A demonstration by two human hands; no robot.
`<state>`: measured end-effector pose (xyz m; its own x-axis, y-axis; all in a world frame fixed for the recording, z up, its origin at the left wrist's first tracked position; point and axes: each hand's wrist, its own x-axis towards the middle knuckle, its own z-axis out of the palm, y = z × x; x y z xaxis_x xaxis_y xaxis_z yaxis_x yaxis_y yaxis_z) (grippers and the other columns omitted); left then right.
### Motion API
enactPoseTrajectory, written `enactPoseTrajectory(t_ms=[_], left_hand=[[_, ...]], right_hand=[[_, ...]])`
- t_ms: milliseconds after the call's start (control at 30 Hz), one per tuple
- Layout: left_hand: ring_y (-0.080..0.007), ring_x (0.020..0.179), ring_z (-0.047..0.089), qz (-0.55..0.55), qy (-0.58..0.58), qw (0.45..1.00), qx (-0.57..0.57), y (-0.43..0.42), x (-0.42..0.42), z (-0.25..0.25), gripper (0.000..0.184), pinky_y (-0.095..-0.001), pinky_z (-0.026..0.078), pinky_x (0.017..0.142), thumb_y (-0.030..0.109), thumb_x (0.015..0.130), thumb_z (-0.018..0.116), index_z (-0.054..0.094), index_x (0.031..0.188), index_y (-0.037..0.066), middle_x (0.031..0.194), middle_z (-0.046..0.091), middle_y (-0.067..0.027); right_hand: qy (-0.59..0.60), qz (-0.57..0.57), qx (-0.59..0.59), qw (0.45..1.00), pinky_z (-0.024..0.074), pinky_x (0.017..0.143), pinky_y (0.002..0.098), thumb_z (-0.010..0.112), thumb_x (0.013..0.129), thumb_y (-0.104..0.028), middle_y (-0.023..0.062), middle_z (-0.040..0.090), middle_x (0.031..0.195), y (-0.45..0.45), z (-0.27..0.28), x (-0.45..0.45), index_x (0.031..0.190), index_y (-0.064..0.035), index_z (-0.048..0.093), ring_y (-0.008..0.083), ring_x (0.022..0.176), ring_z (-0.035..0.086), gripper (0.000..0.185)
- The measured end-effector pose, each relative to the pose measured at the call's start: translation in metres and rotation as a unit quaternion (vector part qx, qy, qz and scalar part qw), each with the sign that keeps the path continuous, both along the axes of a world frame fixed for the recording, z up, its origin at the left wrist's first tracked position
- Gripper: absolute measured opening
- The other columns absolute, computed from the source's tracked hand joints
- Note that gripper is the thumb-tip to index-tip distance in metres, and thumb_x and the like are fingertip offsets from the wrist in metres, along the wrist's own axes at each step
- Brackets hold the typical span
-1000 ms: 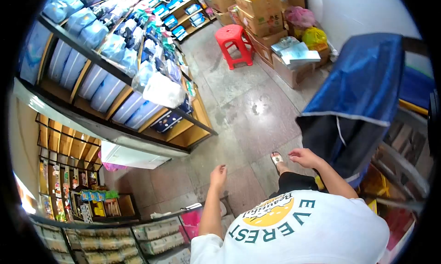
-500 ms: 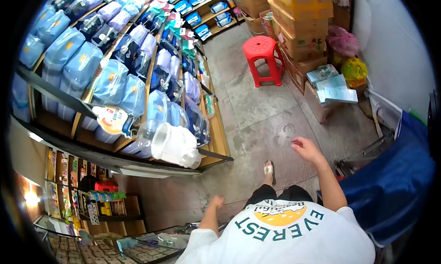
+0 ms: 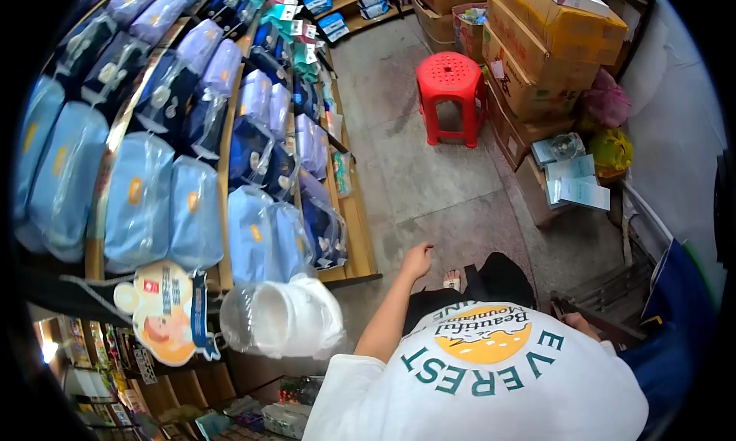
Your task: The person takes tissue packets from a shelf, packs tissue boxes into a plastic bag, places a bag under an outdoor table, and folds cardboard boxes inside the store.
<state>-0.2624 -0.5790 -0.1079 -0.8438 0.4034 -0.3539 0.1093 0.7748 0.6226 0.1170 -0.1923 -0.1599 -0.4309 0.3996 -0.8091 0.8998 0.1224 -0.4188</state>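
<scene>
My left hand (image 3: 417, 261) hangs forward over the floor, beside the end of the shelf unit. Its fingers are loosely curled in, and I see nothing in them. My right hand (image 3: 580, 325) is low at my right side, partly behind my white shirt (image 3: 491, 372), so its fingers are hidden. A foot in a sandal (image 3: 452, 280) shows below. Left of my left hand, at the shelf end, is a white object in clear plastic (image 3: 284, 318). A card tag with a cartoon face (image 3: 165, 312) hangs near it.
Shelves hold light-blue wrapped packs (image 3: 139, 199) and dark-blue packs (image 3: 257, 153). A red plastic stool (image 3: 451, 96) stands ahead on the grey floor (image 3: 410, 172). Along the right wall are stacked cardboard boxes (image 3: 529, 73), light-blue boxes (image 3: 579, 184) and a blue cover (image 3: 678, 311).
My left hand has swung forward and my right hand has dropped back to my side. The shelves, stool and boxes appear closer, and my view has shifted.
</scene>
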Motion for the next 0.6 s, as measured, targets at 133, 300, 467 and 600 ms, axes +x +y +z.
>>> enactPoseTrajectory(t_ms=[133,300,467,600], left_hand=[[-0.0337,0.089,0.058,0.051,0.001,0.998,0.033,0.020,-0.018,-0.007,0.026,-0.0399,0.045,0.079,0.012,0.080,0.046,0.059,0.101,0.007,0.094,0.061,-0.0184],[-0.0333,0.094,0.056,0.351,-0.039,0.935,-0.042,-0.039,0.075,-0.046,0.027,-0.0388,0.044,0.080,0.015,0.080,0.047,0.058,0.103,0.005,0.098,0.059,-0.0193],[-0.0321,0.104,0.052,0.460,-0.267,0.817,-0.222,-0.055,0.252,-0.009,0.036,-0.0380,0.040,0.089,0.023,0.076,0.052,0.059,0.106,0.004,0.108,0.057,-0.0181],[-0.0332,0.098,0.055,0.523,-0.297,0.763,-0.236,-0.013,0.405,-0.036,0.033,-0.0372,0.042,0.085,0.027,0.075,0.050,0.063,0.097,0.005,0.102,0.059,-0.0179]], right_hand=[[-0.256,-0.262,-0.009,0.930,0.0397,0.040,0.0392,0.036,0.083,-0.020,0.0185,0.053,0.058,0.092,-0.018,-0.072,0.076,0.0013,0.055,0.0293,0.047,0.053,0.030],[0.146,0.311,0.264,0.901,0.0462,0.059,0.0440,0.047,0.075,-0.016,0.0234,0.058,0.067,0.220,-0.141,-0.291,0.076,0.0081,0.057,0.0365,0.060,0.058,0.027],[0.166,0.332,0.115,0.921,0.0422,0.046,0.0361,0.056,0.077,-0.026,0.0131,0.055,0.053,0.119,-0.026,-0.555,0.064,0.0043,0.059,0.0226,0.046,0.052,0.033],[0.247,0.489,0.142,0.824,0.0432,0.059,0.0399,0.051,0.077,-0.036,0.0191,0.055,0.054,0.030,-0.026,-0.654,0.068,0.0050,0.059,0.0308,0.059,0.060,0.043]])
